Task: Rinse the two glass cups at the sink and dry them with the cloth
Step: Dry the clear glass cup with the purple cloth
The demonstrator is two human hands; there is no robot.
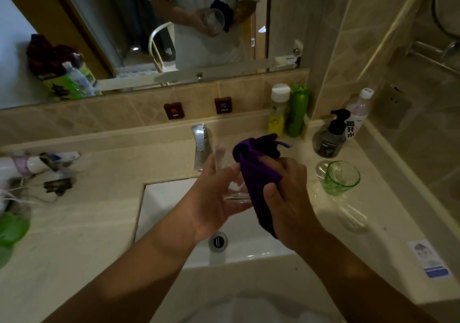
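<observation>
Both forearms are reaching in from the bottom edge and meeting above the sink (159, 198). The left hand (214, 198) is turning palm-up and inward, its fingers curling round a clear glass cup (232, 188) and cradling it from the 9 o'clock side, with the cup tilting toward the tap (202, 146). The right hand (286, 198) is coming in from 3 o'clock, knuckles up, with its thumb and fingers pinching a purple cloth (256, 171) and pressing it against the cup's side. The cloth is bunching upward at 12 o'clock of the hand and hanging down past the wrist at 6 o'clock.

The green glass cup (341, 177) is standing upright on the counter (87, 210) at 3 o'clock of the hands, well apart from them, with nothing touching it. At its 12 o'clock a dark pump bottle (331, 136) is standing, and farther back a yellow bottle (277, 113) and a green bottle (297, 113) are standing just beside each other. The drain (218, 241) is showing at 6 o'clock below the left wrist. The mirror (99, 36) is reflecting the person holding cup and cloth.
</observation>
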